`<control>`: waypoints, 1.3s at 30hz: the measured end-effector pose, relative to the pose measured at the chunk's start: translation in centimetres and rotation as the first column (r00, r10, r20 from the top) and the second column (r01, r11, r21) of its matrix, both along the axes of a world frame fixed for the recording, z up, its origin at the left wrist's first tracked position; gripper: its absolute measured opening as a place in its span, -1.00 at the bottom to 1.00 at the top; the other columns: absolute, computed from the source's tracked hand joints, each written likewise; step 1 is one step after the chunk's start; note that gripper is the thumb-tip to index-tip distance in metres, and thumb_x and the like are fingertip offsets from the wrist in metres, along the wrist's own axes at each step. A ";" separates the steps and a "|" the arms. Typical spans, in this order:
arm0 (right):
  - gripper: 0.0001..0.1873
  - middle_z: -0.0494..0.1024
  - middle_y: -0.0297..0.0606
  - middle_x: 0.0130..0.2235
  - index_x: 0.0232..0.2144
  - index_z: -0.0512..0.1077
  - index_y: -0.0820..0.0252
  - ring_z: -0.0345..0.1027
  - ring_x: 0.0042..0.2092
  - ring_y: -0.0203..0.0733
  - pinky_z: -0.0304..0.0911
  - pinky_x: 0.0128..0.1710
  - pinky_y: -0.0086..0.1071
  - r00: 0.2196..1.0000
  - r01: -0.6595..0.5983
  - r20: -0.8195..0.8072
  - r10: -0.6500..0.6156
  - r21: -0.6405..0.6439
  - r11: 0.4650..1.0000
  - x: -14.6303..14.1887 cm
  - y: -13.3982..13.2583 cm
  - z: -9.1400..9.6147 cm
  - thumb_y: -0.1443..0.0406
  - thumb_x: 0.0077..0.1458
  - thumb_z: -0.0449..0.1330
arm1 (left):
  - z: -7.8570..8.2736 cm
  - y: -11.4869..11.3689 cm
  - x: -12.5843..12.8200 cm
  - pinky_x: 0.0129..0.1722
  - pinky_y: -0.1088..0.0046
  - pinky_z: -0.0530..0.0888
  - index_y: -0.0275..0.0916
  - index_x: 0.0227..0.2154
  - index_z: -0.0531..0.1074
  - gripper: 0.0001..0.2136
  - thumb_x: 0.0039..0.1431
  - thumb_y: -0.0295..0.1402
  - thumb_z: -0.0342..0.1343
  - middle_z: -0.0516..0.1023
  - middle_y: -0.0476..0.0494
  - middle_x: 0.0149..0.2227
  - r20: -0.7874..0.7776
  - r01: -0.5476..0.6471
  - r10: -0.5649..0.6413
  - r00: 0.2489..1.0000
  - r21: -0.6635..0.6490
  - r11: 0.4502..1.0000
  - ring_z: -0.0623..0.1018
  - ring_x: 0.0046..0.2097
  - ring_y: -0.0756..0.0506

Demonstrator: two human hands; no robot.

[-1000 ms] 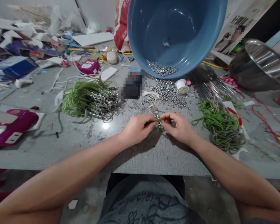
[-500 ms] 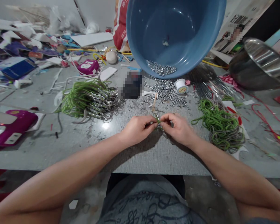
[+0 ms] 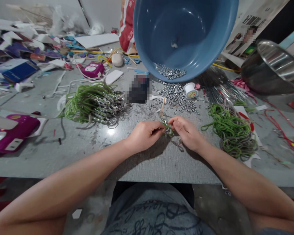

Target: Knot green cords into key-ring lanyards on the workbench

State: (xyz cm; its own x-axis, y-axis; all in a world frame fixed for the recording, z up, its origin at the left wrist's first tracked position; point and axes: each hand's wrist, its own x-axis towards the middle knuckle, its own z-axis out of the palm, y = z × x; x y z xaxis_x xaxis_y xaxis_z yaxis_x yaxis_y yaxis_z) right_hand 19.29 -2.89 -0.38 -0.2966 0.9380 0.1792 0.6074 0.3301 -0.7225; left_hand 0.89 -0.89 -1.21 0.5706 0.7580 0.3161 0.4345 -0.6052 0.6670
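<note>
My left hand (image 3: 144,134) and my right hand (image 3: 186,132) meet over the middle of the grey table (image 3: 137,163), both pinched on one thin green cord (image 3: 167,129) with a small metal nut threaded on it. A key ring (image 3: 178,145) lies on the table just under my right hand. Loose metal nuts (image 3: 176,96) are scattered right behind my hands, spilling from a tipped blue basin (image 3: 186,36).
A pile of green cords with nuts and rings (image 3: 94,103) lies at left, a pile of plain green cords (image 3: 231,129) at right. A white thread spool (image 3: 190,90), a steel bowl (image 3: 271,68), a purple device (image 3: 11,132) and paper clutter surround them.
My right hand's fingers have shifted slightly left and turned on the cord; the hands stay together at the same spot.
</note>
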 end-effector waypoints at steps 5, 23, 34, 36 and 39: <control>-0.35 0.30 -0.36 -0.64 -0.65 0.22 0.17 0.20 -0.54 -0.34 0.04 -0.40 -0.38 0.996 -0.079 0.041 0.079 -0.020 0.997 -0.3 0.5 -0.5 -0.10 0.17 -0.34 | -0.1 0.0 0.1 -0.49 0.61 0.31 -0.26 -0.47 0.43 -0.84 0.11 -0.43 -0.05 0.49 0.00 -0.53 -0.034 0.026 -0.025 0.999 0.021 0.999 0.43 -0.50 0.07; -0.68 0.46 -0.34 -0.50 -0.49 0.31 0.14 0.26 -0.42 -0.27 0.03 -0.33 -0.32 0.990 -0.114 0.089 0.112 0.020 0.993 -0.2 0.0 0.2 0.14 0.21 -0.06 | 0.2 0.0 -0.1 -0.47 0.62 0.32 -0.25 -0.44 0.46 -0.87 0.12 -0.42 0.02 0.52 0.03 -0.50 0.034 0.026 -0.025 0.999 -0.042 0.999 0.45 -0.47 0.08; -0.71 0.47 -0.33 -0.48 -0.43 0.35 0.18 0.28 -0.41 -0.25 -0.01 -0.29 -0.31 0.958 -0.134 0.258 0.123 0.024 0.991 0.3 0.2 0.4 0.10 0.15 0.03 | -0.6 0.4 -0.5 -0.46 0.63 0.32 -0.28 -0.45 0.44 -0.85 0.11 -0.45 -0.03 0.50 0.01 -0.50 -0.048 0.074 -0.075 0.996 -0.025 0.997 0.47 -0.45 0.08; -0.70 0.47 -0.32 -0.45 -0.39 0.35 0.19 0.30 -0.37 -0.22 -0.01 -0.28 -0.31 0.937 -0.151 0.322 0.132 0.034 0.988 0.4 0.2 0.4 0.07 0.11 0.06 | -0.6 0.4 -0.7 -0.46 0.62 0.32 -0.28 -0.46 0.44 -0.84 0.11 -0.45 -0.04 0.49 0.00 -0.50 -0.095 0.073 -0.072 0.993 0.000 0.997 0.47 -0.45 0.07; -0.72 0.47 -0.27 -0.40 -0.36 0.36 0.20 0.30 -0.31 -0.17 -0.01 -0.26 -0.31 0.890 -0.200 0.422 0.171 0.023 0.980 0.4 0.2 0.3 0.09 0.09 0.10 | -0.5 0.5 -0.8 -0.44 0.60 0.33 -0.28 -0.46 0.43 -0.84 0.11 -0.46 -0.05 0.50 -0.01 -0.48 -0.206 0.103 -0.096 0.974 0.027 0.994 0.48 -0.43 0.05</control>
State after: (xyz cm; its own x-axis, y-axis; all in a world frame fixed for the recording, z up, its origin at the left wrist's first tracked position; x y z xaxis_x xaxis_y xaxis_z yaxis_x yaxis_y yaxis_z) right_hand 19.74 -2.65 -0.08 -0.5248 0.8492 0.0592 0.7707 0.5035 -0.3905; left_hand 0.06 -0.44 -1.70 0.6980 0.6841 0.2117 0.4956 -0.6749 0.5467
